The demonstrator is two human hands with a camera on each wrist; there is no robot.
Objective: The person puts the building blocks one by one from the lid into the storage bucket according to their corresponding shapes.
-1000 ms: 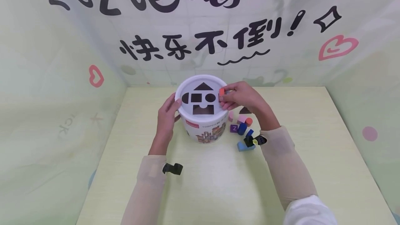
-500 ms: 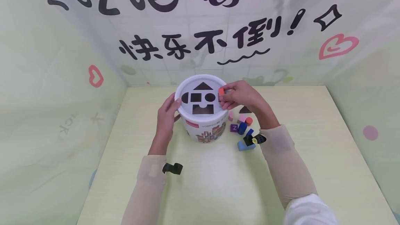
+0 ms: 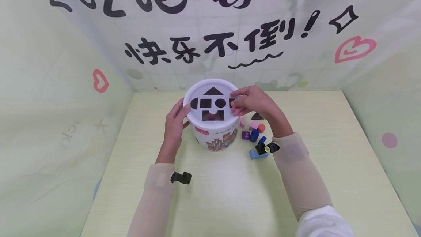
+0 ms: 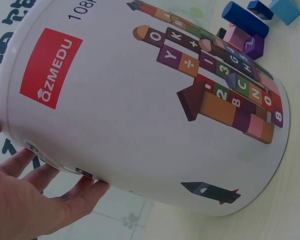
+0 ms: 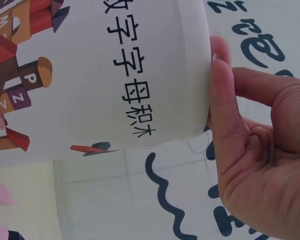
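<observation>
A white toy bucket (image 3: 215,134) stands on the table, its lid (image 3: 198,114) cut with shaped holes. My left hand (image 3: 175,120) holds the bucket's left side, thumb over the rim and fingers along the wall; the left wrist view shows the fingers (image 4: 90,192) against it. At the lid's right edge is my right hand (image 3: 251,100), its fingertips around the rectangular hole (image 3: 231,102), with no block visible between them. In the right wrist view the right hand (image 5: 260,150) touches the rim, its fingertips partly hidden.
Right of the bucket lie a purple letter block (image 3: 246,135), a blue cylinder (image 3: 254,135), a red cylinder (image 3: 261,128), pink blocks (image 3: 254,124), a light-blue block (image 3: 258,154) and a dark triangular block (image 3: 257,116). A printed curtain (image 3: 184,72) rises behind the table.
The red block that my right fingers pinched upright in the rectangular hole has gone from sight, leaving the hole dark. Both hands stay at nearly the same places.
</observation>
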